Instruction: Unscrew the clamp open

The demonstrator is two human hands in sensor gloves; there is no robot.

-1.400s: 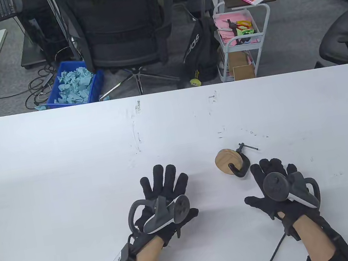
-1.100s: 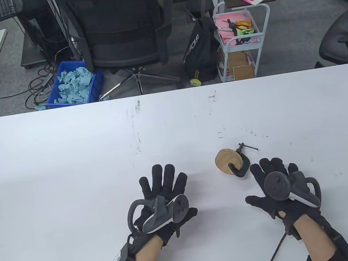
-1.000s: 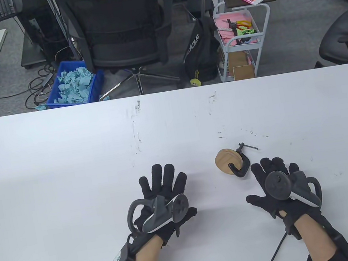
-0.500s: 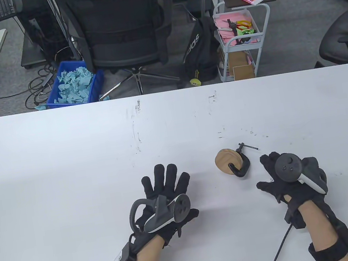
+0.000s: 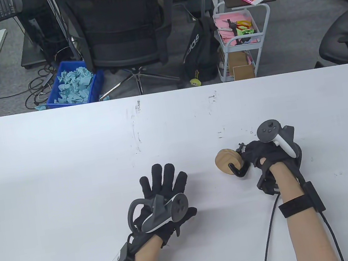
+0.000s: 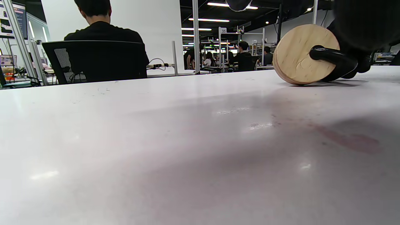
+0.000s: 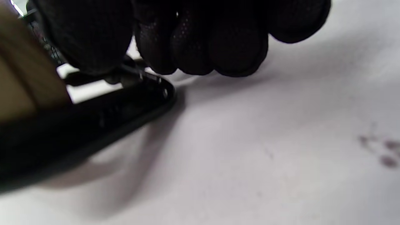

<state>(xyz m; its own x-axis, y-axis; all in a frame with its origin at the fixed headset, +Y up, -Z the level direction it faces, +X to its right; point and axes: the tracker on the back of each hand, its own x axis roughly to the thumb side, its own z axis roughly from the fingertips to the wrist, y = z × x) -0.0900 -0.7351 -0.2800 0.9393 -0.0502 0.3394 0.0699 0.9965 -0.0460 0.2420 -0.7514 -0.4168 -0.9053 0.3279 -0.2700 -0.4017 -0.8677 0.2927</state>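
I have the black C-clamp [image 5: 243, 165] lying at about 4 o'clock from the table's middle, its jaws closed on a round wooden disc [image 5: 227, 161] that stands tilted on its edge. My right hand [image 5: 265, 152] is curled over the screw end of the clamp; in the right wrist view the fingertips [image 7: 200, 47] bunch just above the frame and the thin crossbar, but I cannot tell whether they actually pinch the handle or only hover against it. My left hand [image 5: 164, 193] lies flat and spread on the table at 6 o'clock, well apart from the clamp and gripping nothing.

My worry is that nothing steadies the frame. If I twist the crossbar with one hand, I judge the whole clamp and disc could simply roll or skid on the smooth top instead of the screw turning. The crossbar is thin, so gloved fingers may slip off it. Once the screw loosens, the disc could drop free and roll away.

The white table [image 5: 66, 160] is glossy, with faint dark scuffs near 12 and 2 o'clock. Beyond its far edge sit a black mesh office chair [image 5: 118, 30], a blue bin of crumpled paper [image 5: 75, 83] and a white trolley [image 5: 241, 37] holding pink sheets.
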